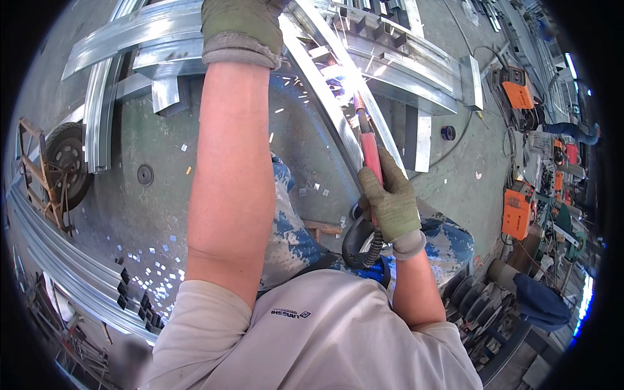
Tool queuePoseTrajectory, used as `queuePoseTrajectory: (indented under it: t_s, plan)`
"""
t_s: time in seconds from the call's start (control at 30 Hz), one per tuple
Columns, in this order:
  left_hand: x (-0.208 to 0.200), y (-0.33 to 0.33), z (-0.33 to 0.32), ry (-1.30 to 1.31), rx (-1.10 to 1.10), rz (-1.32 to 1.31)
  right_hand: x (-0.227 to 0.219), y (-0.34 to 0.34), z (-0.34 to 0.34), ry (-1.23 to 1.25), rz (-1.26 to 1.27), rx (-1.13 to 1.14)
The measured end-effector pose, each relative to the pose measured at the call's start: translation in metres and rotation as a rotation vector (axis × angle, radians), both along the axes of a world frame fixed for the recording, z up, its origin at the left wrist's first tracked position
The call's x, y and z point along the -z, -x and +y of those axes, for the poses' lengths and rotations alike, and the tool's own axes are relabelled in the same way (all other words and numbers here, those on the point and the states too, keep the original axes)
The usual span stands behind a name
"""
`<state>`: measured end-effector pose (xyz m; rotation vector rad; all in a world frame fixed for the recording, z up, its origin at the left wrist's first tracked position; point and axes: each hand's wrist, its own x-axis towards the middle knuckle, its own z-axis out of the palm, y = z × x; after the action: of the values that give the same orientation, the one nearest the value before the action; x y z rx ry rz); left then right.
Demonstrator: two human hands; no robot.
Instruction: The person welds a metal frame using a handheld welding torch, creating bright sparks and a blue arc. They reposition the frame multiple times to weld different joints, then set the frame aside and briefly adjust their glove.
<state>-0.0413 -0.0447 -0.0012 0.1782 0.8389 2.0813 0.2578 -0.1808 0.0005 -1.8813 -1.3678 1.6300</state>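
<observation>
My right hand [395, 203], in an olive work glove, is wrapped round the red handle of a welding torch [370, 154]. The torch's tip reaches between two long silver metal profiles [320, 97], where a white arc glares and sparks fly. A dark coiled hose section [374, 249] hangs below the handle. At the top edge my gloved left hand [240, 27] is stretched forward over the stacked metal profiles [170, 58]. Its fingers run out of the picture, so their grip and whatever they touch are hidden. Glare covers the exact weld spot.
More profiles [416, 84] lie across at the upper right. Orange welding machines [517, 211] stand on the right with cables on the floor. A wheeled cart [49, 166] and a stack of long profiles [71, 266] are at the left. Small metal scraps [156, 273] litter the floor.
</observation>
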Motion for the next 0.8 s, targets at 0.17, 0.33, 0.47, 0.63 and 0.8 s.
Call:
queuePoseTrajectory:
  t_s: [0.17, 0.33, 0.47, 0.63, 0.8]
  plan:
    - [0.001, -0.001, -0.002, -0.011, 0.000, 0.020, -0.004, -0.001, -0.002, 0.008, -0.006, 0.007]
    - [-0.002, -0.002, 0.000, 0.011, -0.013, -0.019, 0.000, -0.002, 0.000, -0.010, 0.009, -0.007]
    - [-0.001, 0.001, 0.000, -0.025, 0.006, 0.006, -0.003, 0.001, 0.005, 0.022, 0.022, -0.006]
    - [0.010, 0.013, 0.001, -0.173, 0.097, -0.004, 0.002, -0.004, 0.000, -0.004, 0.027, 0.020]
    - [-0.002, 0.000, 0.000, -0.001, -0.007, -0.016, 0.005, -0.009, -0.001, -0.004, 0.043, 0.028]
